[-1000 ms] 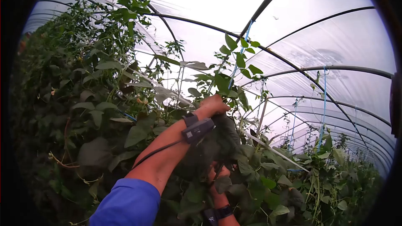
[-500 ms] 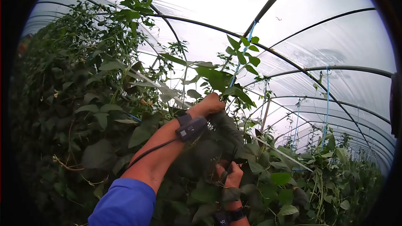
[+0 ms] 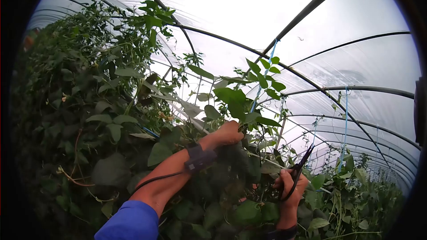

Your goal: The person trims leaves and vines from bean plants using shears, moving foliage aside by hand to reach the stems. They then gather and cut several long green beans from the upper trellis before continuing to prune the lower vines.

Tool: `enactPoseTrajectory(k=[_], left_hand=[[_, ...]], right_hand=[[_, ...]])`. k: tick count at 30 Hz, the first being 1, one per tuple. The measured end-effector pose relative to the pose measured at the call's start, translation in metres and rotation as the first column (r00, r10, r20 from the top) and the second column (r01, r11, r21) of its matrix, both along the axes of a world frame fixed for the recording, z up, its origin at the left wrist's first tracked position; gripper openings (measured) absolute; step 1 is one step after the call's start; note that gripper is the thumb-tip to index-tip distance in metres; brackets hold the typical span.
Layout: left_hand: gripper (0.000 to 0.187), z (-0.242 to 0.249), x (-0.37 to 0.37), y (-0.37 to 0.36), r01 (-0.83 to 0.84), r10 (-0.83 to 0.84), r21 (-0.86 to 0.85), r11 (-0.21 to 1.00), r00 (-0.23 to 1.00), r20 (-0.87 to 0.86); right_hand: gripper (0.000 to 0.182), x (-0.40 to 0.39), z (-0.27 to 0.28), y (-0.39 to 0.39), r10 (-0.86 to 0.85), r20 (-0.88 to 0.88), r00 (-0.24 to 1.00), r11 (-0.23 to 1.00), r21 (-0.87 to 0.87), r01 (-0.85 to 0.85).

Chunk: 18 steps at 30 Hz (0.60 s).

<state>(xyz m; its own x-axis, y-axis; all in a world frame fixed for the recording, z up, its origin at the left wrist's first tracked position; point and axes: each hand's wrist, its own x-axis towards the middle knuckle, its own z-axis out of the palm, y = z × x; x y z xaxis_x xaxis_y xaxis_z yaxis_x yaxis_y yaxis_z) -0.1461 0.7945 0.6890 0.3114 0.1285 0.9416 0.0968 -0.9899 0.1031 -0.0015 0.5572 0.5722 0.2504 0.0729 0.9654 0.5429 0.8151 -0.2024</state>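
My left hand (image 3: 229, 133) is closed around the leafy vine (image 3: 235, 103) beside the blue string, in the upper middle of the view. The exact stem in its fingers is hidden. My right hand (image 3: 292, 192) is lower and to the right, gripping black-handled scissors (image 3: 305, 156). Their blades point up and slightly right, apart from the left hand. Dark foliage lies between and below the two hands. A black strap with a small box (image 3: 199, 160) sits on my left wrist, its cable running down the forearm.
Dense climbing plants (image 3: 71, 120) fill the left and lower view. A white pole (image 3: 191, 120) runs slanting through the leaves. Blue strings (image 3: 346, 120) hang from dark metal hoops (image 3: 240, 43) under the plastic cover. More plants (image 3: 351, 200) stand at right.
My right hand has come out of the foliage, moving up and right, and the scissors now show plainly. My left hand keeps its hold; the view has tilted slightly upward.
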Motion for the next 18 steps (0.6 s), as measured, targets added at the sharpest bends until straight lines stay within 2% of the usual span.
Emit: enactPoseTrajectory(k=[1, 4, 5, 6, 8, 10, 11, 14, 16, 18], left_hand=[[0.039, -0.010, 0.004, 0.003, -0.022, 0.016, 0.107, 0.994, 0.998, 0.057], [0.037, -0.038, 0.006, -0.007, -0.116, 0.105, 0.079, 0.990, 0.986, 0.128], [0.037, -0.044, 0.004, -0.008, -0.161, 0.150, 0.109, 0.981, 0.983, 0.105], [0.037, -0.051, -0.001, -0.016, -0.165, 0.153, 0.108, 0.980, 0.982, 0.108], [0.036, -0.068, -0.009, -0.035, -0.185, 0.183, 0.017, 0.983, 0.979, 0.086], [0.033, -0.078, -0.005, -0.033, -0.223, 0.219, 0.039, 0.974, 0.972, 0.083], [0.031, -0.084, -0.007, -0.038, -0.214, 0.207, 0.047, 0.976, 0.971, 0.120], [0.024, -0.093, -0.007, -0.045, -0.216, 0.199, 0.075, 0.974, 0.963, 0.179], [0.021, -0.099, -0.007, -0.049, -0.239, 0.226, 0.087, 0.967, 0.964, 0.142], [0.019, -0.105, -0.004, -0.050, -0.252, 0.235, 0.101, 0.962, 0.959, 0.158]], right_hand=[[0.019, -0.008, 0.008, 0.000, 0.009, -0.005, 1.000, 1.000, 0.029, -0.008], [0.018, -0.027, 0.041, 0.013, -0.013, 0.072, 0.997, 0.995, 0.102, 0.005], [0.020, -0.027, 0.053, 0.028, -0.004, 0.101, 0.995, 0.991, 0.136, -0.010], [0.020, -0.022, 0.067, 0.041, -0.072, 0.178, 0.981, 0.987, 0.153, 0.045], [0.022, -0.020, 0.088, 0.055, -0.208, 0.181, 0.961, 0.977, 0.093, 0.194], [0.026, -0.011, 0.109, 0.082, -0.203, 0.181, 0.962, 0.965, 0.201, 0.166], [0.029, -0.012, 0.118, 0.086, -0.273, 0.152, 0.950, 0.945, 0.230, 0.234], [0.035, -0.018, 0.138, 0.101, -0.236, 0.123, 0.964, 0.933, 0.304, 0.190], [0.038, -0.024, 0.151, 0.108, -0.311, 0.109, 0.944, 0.931, 0.236, 0.279], [0.053, -0.031, 0.164, 0.117, -0.466, 0.110, 0.878, 0.883, 0.116, 0.454]])
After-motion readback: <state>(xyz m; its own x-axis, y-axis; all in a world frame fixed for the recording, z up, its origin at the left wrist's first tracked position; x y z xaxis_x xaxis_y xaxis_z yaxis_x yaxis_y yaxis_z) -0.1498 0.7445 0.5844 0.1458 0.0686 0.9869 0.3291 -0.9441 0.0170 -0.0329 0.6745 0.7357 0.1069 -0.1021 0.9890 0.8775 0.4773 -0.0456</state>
